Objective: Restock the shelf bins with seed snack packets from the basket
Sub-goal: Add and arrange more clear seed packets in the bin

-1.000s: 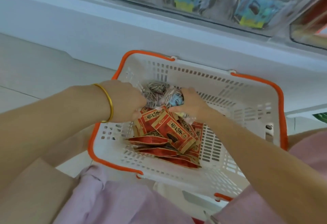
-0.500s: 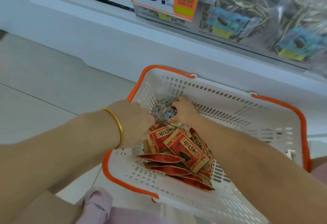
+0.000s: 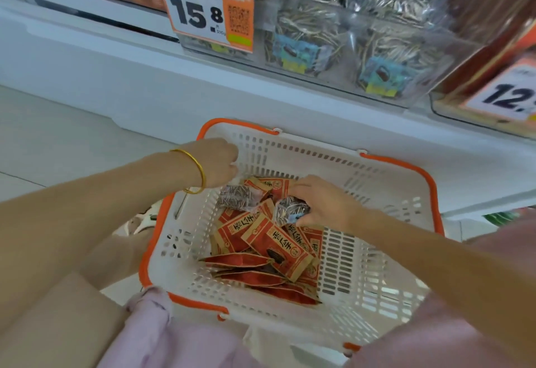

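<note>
A white basket with an orange rim stands on the floor below the shelf. Several red seed packets lie heaped inside it. My right hand grips a clear packet of striped seeds over the heap. A second clear seed packet lies at the heap's far left. My left hand, with a gold bangle on the wrist, hovers over the basket's far-left corner with curled fingers; nothing shows in it. Above, a clear shelf bin holds more striped seed packets.
A price tag reading 15.8 hangs on the bin's left front. Another orange tag marks the bin to the right. The white shelf base runs behind the basket. My knees in pink cloth frame the basket's near side.
The view has tilted up toward the shelf. My left hand has lifted away from the packets to the basket's far-left corner. My right hand now holds one clear packet, the other lies loose.
</note>
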`<state>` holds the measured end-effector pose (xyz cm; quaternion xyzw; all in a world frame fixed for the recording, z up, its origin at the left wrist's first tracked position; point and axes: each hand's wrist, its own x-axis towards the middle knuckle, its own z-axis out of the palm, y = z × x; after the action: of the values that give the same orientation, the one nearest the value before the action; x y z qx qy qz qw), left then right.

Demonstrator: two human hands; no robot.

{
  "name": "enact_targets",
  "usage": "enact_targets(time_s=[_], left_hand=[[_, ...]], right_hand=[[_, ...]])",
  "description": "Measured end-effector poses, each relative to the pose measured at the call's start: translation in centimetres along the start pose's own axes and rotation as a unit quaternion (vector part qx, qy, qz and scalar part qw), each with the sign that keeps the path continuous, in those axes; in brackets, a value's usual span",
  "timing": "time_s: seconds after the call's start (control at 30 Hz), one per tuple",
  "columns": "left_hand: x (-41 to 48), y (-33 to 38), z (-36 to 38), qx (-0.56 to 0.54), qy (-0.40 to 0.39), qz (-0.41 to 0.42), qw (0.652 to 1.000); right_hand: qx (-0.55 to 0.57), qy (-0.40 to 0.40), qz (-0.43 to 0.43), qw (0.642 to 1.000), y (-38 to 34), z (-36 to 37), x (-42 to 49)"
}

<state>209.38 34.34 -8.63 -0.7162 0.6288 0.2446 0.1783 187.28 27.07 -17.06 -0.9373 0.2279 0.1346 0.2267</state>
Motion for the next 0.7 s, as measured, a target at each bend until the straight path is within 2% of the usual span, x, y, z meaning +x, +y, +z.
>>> enact_targets(time_s=[0.07, 0.17, 0.23, 0.3, 0.4, 0.5, 0.57, 0.63, 0.7], left_hand=[[0.2, 1.0, 0.0, -0.011, -0.001, 0.008, 1.000], [0.3, 2.6, 0.4, -0.050, 0.000, 0.022, 0.998], [0.7, 3.5, 0.9, -0.095, -0.009, 0.038, 0.995], [1.3, 4.0, 1.4, -0.185, -0.032, 0.052, 0.981], [1.9, 4.6, 2.0, -0.344, -0.111, 0.069, 0.930], [2.1, 5.5, 3.0, -0.490, -0.214, 0.100, 0.839], [2.3, 5.9, 3.4, -0.550, -0.242, 0.105, 0.793], [2.3, 5.9, 3.2, -0.582, -0.239, 0.072, 0.774], [2.3, 5.6, 2.5, -0.594, -0.208, 0.040, 0.776]], right_hand=[[0.000, -0.001, 0.004, 1.000, 0.4, 1.1, -1.5], [-0.023, 0.013, -0.055, 0.998, -0.2, 1.4, -2.7], [-0.033, 0.054, -0.106, 0.992, -1.0, 0.5, -3.4], [0.004, 0.093, -0.141, 0.986, -1.9, -1.0, -4.4], [0.085, 0.138, -0.163, 0.973, -2.8, -3.6, -6.1], [0.140, 0.157, -0.142, 0.967, -3.1, -5.7, -7.3], [0.179, 0.171, -0.110, 0.963, -3.0, -6.6, -7.6], [0.220, 0.191, -0.050, 0.955, -2.6, -7.5, -7.9], [0.260, 0.197, 0.028, 0.945, -2.0, -8.0, -8.0]])
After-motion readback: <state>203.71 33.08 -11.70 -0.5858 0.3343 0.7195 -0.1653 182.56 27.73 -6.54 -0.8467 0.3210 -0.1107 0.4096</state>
